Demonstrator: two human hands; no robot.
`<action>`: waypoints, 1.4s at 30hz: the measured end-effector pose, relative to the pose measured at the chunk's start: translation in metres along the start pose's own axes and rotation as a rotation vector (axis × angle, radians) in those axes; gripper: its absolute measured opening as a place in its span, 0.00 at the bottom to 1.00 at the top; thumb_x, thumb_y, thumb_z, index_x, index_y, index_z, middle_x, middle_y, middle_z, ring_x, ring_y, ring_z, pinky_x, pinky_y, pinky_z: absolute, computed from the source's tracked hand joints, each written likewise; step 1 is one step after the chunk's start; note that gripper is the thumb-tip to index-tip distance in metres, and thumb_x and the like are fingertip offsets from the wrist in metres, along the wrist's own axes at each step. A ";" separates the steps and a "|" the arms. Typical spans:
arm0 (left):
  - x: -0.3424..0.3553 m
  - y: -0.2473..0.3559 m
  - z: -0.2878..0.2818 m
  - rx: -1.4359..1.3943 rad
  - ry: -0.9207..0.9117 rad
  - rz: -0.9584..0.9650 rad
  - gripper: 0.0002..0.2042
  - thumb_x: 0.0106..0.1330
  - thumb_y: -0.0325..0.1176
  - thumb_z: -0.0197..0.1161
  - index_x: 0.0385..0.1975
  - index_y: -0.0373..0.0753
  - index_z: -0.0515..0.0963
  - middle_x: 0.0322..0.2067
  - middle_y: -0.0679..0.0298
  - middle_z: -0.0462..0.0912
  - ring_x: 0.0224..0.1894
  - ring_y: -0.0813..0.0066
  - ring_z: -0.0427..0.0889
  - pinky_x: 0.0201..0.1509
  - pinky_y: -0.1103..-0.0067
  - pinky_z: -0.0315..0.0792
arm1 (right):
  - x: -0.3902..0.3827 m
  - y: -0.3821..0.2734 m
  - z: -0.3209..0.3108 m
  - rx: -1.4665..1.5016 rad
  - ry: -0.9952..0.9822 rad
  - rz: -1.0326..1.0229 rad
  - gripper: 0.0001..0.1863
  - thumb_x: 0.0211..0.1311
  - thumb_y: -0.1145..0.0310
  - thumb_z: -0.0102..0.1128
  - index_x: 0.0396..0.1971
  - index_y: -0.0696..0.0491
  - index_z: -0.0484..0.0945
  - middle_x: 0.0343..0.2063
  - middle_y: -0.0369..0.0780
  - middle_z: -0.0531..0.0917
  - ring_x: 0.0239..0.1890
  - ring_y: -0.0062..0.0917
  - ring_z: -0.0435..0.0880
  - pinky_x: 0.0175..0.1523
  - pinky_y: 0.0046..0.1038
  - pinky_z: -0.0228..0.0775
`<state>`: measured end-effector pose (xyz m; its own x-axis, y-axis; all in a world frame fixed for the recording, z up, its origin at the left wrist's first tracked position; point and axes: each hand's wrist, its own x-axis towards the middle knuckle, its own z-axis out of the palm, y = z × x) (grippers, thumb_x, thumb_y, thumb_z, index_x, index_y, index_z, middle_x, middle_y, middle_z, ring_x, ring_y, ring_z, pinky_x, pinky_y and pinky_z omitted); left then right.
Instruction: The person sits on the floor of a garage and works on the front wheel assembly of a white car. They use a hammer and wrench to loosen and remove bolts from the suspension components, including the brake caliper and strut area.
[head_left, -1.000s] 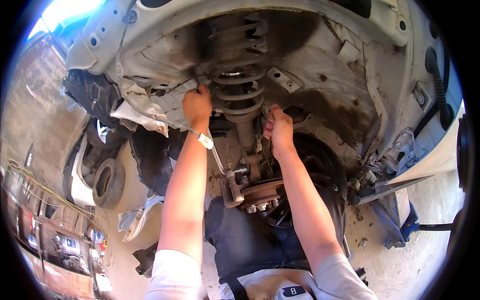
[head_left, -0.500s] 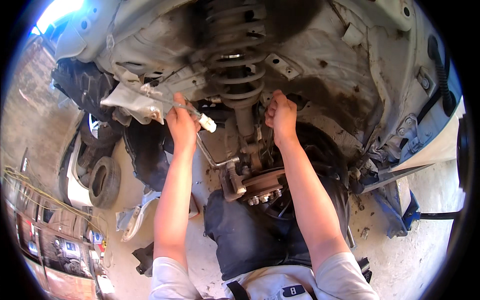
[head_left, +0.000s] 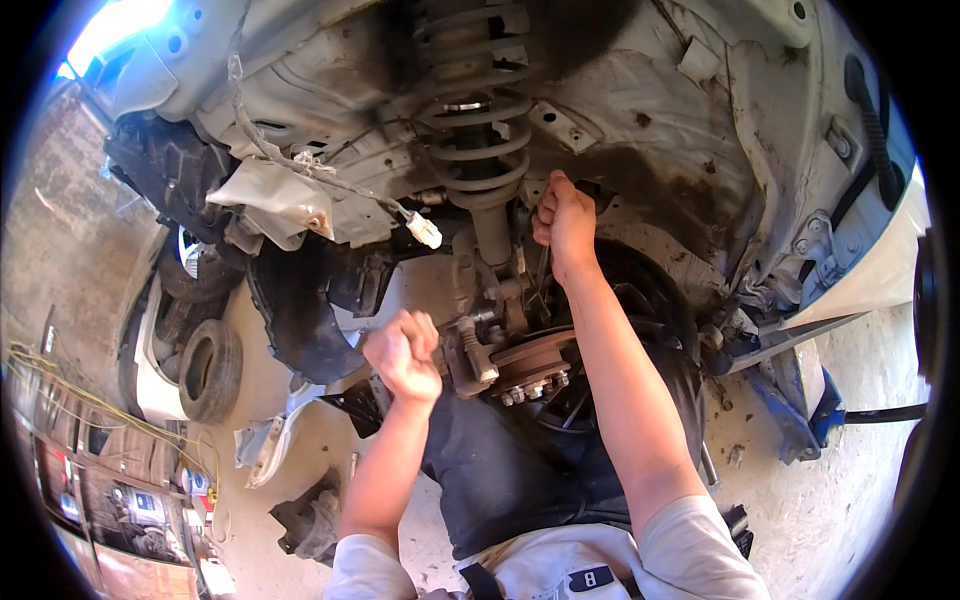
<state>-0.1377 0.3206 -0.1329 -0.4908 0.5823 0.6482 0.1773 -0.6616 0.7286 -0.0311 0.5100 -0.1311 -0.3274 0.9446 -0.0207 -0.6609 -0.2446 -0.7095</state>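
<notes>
My left hand (head_left: 403, 356) is closed in a fist to the left of the brake caliper (head_left: 466, 360), on the handle of a socket wrench. Most of that wrench is hidden now; a shiny end (head_left: 484, 316) shows at the top of the caliper. Higher up, my right hand (head_left: 566, 225) is also closed, beside the lower part of the strut (head_left: 490, 235). Thin dark shapes show below this fist, but what it grips cannot be made out. Between and below my hands sits the rusty brake disc (head_left: 530, 368) with its hub studs.
A coil spring (head_left: 480, 165) rises above the strut. A wire with a white connector (head_left: 424, 231) hangs at the left of it. Loose tyres (head_left: 210, 370) and a black plastic liner (head_left: 290, 310) are at the left. A blue jack stand (head_left: 790, 405) stands at the right.
My left hand has swung down toward me, from beside the white connector to left of the caliper. The wrench handle, visible before, is now hidden. My right hand has barely moved.
</notes>
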 end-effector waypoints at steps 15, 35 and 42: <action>-0.043 0.009 0.016 0.172 -0.242 0.202 0.21 0.58 0.41 0.51 0.08 0.37 0.55 0.09 0.63 0.60 0.12 0.74 0.58 0.17 0.78 0.52 | 0.000 0.000 -0.001 0.009 -0.029 0.006 0.18 0.67 0.59 0.48 0.17 0.44 0.57 0.14 0.27 0.54 0.14 0.14 0.50 0.18 0.21 0.42; 0.019 0.005 0.047 0.849 0.317 0.438 0.17 0.65 0.29 0.46 0.13 0.31 0.60 0.09 0.66 0.57 0.14 0.79 0.55 0.17 0.77 0.50 | -0.005 -0.002 0.006 -0.055 0.004 0.033 0.17 0.66 0.61 0.45 0.17 0.45 0.59 0.14 0.27 0.57 0.14 0.14 0.52 0.19 0.22 0.44; 0.138 -0.055 0.015 1.227 0.295 0.340 0.11 0.57 0.26 0.52 0.13 0.28 0.68 0.11 0.48 0.69 0.16 0.48 0.71 0.21 0.64 0.64 | -0.010 -0.011 0.004 -0.007 -0.017 0.090 0.16 0.66 0.61 0.45 0.17 0.44 0.59 0.15 0.26 0.56 0.15 0.13 0.52 0.20 0.20 0.44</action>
<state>-0.2018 0.4441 -0.0802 -0.4075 0.2439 0.8800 0.9094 0.1959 0.3668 -0.0234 0.5025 -0.1198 -0.3970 0.9149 -0.0728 -0.6237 -0.3272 -0.7099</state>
